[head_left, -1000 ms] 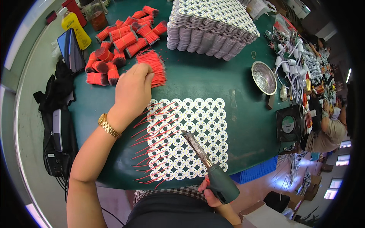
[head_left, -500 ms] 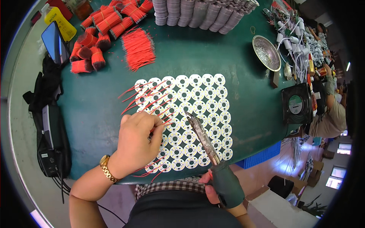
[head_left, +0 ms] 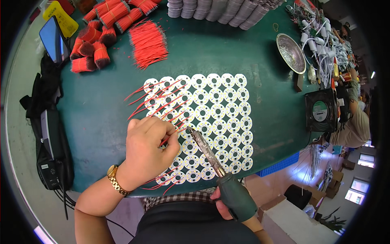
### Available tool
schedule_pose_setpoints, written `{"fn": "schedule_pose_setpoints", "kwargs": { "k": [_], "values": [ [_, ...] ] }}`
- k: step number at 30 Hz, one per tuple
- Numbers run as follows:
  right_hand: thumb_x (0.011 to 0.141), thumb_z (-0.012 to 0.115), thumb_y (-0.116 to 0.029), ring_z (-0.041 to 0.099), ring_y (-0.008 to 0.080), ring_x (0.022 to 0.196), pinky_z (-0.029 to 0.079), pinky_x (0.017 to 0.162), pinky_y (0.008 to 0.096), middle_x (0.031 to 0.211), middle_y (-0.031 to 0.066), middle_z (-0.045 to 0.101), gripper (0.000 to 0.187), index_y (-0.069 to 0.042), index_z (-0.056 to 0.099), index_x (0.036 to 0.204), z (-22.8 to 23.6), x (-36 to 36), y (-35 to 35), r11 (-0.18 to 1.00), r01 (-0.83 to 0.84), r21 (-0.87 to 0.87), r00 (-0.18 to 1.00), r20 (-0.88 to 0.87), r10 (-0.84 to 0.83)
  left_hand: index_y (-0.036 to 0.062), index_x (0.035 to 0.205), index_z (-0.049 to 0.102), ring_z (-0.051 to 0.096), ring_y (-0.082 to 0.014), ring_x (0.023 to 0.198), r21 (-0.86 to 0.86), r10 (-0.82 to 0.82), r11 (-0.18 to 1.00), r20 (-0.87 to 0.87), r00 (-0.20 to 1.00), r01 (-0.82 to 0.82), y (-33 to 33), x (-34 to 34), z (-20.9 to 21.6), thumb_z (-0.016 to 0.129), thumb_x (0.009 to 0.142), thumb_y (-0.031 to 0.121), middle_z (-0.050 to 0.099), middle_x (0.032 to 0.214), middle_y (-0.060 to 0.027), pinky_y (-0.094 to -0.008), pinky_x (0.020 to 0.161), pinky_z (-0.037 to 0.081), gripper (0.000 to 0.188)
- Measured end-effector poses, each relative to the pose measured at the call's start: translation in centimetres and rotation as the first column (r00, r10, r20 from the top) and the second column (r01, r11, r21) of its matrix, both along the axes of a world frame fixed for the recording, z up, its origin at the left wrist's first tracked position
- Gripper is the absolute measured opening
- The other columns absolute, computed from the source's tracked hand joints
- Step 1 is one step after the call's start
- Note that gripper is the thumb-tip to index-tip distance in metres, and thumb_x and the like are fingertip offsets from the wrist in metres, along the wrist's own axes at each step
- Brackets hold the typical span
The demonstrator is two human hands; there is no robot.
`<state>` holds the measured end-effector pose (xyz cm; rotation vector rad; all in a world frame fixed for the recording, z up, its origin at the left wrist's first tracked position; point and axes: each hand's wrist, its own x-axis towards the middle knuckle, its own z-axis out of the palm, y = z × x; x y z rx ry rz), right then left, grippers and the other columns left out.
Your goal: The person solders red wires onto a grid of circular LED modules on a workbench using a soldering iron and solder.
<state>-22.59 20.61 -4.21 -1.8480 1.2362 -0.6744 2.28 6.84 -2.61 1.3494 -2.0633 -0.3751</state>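
A sheet of round white LED boards (head_left: 217,111) lies on the green table, several rows deep. Red wires (head_left: 140,96) stick out from boards along its left side, and a few more lie at the lower left corner. My left hand (head_left: 150,142) is over the left part of the sheet, thumb and fingers pinched on a red wire (head_left: 164,141). In my right hand (head_left: 221,205) is a soldering iron (head_left: 239,199) with a dark green handle. Its tip (head_left: 190,129) is at a board just right of my left fingertips; whether it touches I cannot tell.
Bundles of red wire (head_left: 101,55) and a loose wire pile (head_left: 149,44) lie at the far left. Stacked boards (head_left: 217,10) stand at the back. A metal bowl (head_left: 291,53), a fan (head_left: 321,110) and white-cased parts are on the right. A phone (head_left: 53,40) leans at left.
The soldering iron's tip has moved left and slightly down, closer to my left fingertips. My left hand stays pinched, shifted slightly. The whole view has shifted a little.
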Motion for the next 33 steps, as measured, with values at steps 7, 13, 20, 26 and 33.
{"fn": "schedule_pose_setpoints", "kwargs": {
  "k": [7,13,20,26,33],
  "values": [
    [0.074,0.061,0.002,0.064,0.0236,0.075,0.051,0.069,0.0324,0.085,0.0083,0.064,0.021,-0.003,0.061,0.095,-0.3,-0.1,0.8,0.995,0.055,0.083,0.998,0.001,-0.055,0.0106,0.076,0.061,0.053,-0.018,0.059,0.001,0.001,1.0,-0.008,1.0,-0.001,-0.1,-0.1,-0.1,0.072,0.068,-0.001,0.057,0.067,0.0009,-0.0349,0.063,0.031,0.018],
    [0.076,0.06,0.006,0.064,0.0208,0.078,0.051,0.07,0.029,0.086,0.0089,0.066,0.02,-0.004,0.065,0.092,-0.8,0.1,1.0,0.989,0.09,0.118,0.994,0.055,-0.097,0.0104,0.075,0.06,0.053,-0.0183,0.06,-0.002,-0.002,1.0,0.007,1.0,0.002,-0.2,-0.1,0.1,0.072,0.066,-0.002,0.056,0.067,0.0007,-0.035,0.062,0.031,0.019],
    [0.08,0.061,0.001,0.065,0.0212,0.076,0.052,0.071,0.0302,0.085,0.0085,0.066,0.012,-0.003,0.066,0.09,-0.7,-0.1,0.6,0.988,0.092,0.121,0.995,0.019,-0.095,0.0111,0.074,0.061,0.052,-0.018,0.059,0.006,0.002,1.0,-0.004,1.0,-0.002,-0.2,-0.2,-0.1,0.072,0.065,-0.001,0.055,0.067,0.0011,-0.035,0.062,0.03,0.019],
    [0.08,0.063,-0.001,0.066,0.0207,0.075,0.054,0.069,0.0305,0.088,0.0078,0.065,0.021,-0.001,0.063,0.101,-0.7,-0.2,1.2,0.995,0.092,-0.022,0.995,0.028,-0.092,0.0108,0.074,0.059,0.05,-0.0148,0.054,0.003,0.009,1.0,0.013,1.0,-0.009,-0.1,-0.4,0.2,0.071,0.07,-0.002,0.052,0.062,0.0023,-0.0329,0.065,0.034,0.018],
    [0.08,0.063,0.002,0.066,0.0216,0.082,0.054,0.073,0.0305,0.092,0.0092,0.064,0.027,0.0,0.056,0.106,1.5,-0.7,0.2,0.985,0.068,0.156,0.998,0.001,-0.069,0.0104,0.074,0.06,0.05,-0.0134,0.055,0.003,0.004,1.0,0.04,0.999,-0.004,-0.1,-0.2,0.4,0.071,0.07,-0.002,0.053,0.063,0.0027,-0.0314,0.065,0.034,0.017]
  ]
}}
